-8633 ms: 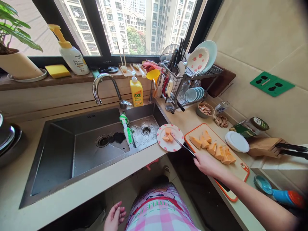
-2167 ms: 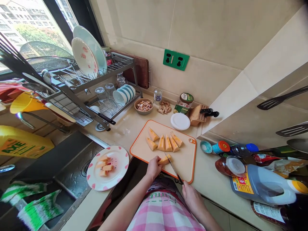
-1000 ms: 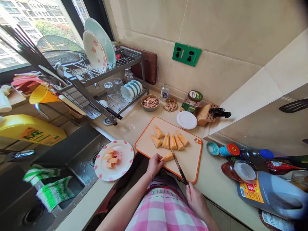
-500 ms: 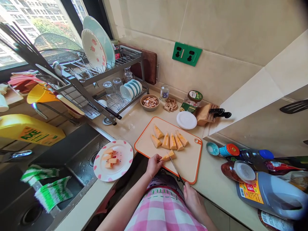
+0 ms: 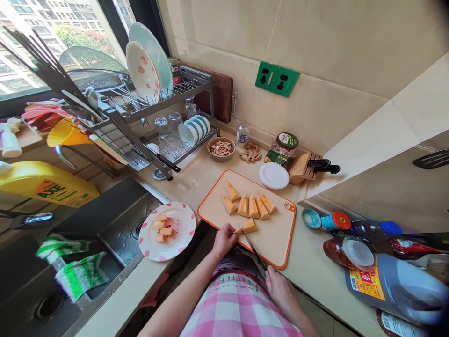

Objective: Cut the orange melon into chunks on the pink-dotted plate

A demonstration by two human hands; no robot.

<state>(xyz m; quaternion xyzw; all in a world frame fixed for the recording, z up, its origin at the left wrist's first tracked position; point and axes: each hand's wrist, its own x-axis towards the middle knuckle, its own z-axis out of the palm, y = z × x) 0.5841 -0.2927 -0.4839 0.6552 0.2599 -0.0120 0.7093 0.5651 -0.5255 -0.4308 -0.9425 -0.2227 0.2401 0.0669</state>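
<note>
A: hands?

B: left hand (image 5: 224, 241) narrow, curled, fingers (image 5: 232, 232) on the near end of a peeled melon slice (image 5: 249, 226). right hand (image 5: 282, 295) closed round the handle of a kitchen knife (image 5: 253, 248), handle mostly hidden inside the grip

A: where's the slice?

B: flat on an orange-rimmed cutting board (image 5: 275, 245), toward the front edge. blade crosses its left end, tip just past it. contact looks real, cut depth cannot tell

A: rest of the melon?

B: six wedges (image 5: 247, 206) side by side in a row on the same board, just behind the slice. more small pieces (image 5: 163, 229) on a white plate with pink dots (image 5: 184, 245), just left of the board, between it and the steel sink (image 5: 119, 243)

A: what else is close?

B: behind the board: round white lid (image 5: 274, 176), ginger root (image 5: 250, 152), ceramic bowl (image 5: 213, 150) of pale shelled food, wooden knife block (image 5: 298, 169). to the right, big plastic jug (image 5: 393, 285) of dark liquid on its side. far left, wire dish rack (image 5: 196, 84) holding plates and cups. green-striped cloth (image 5: 79, 276) draped in the sink
</note>
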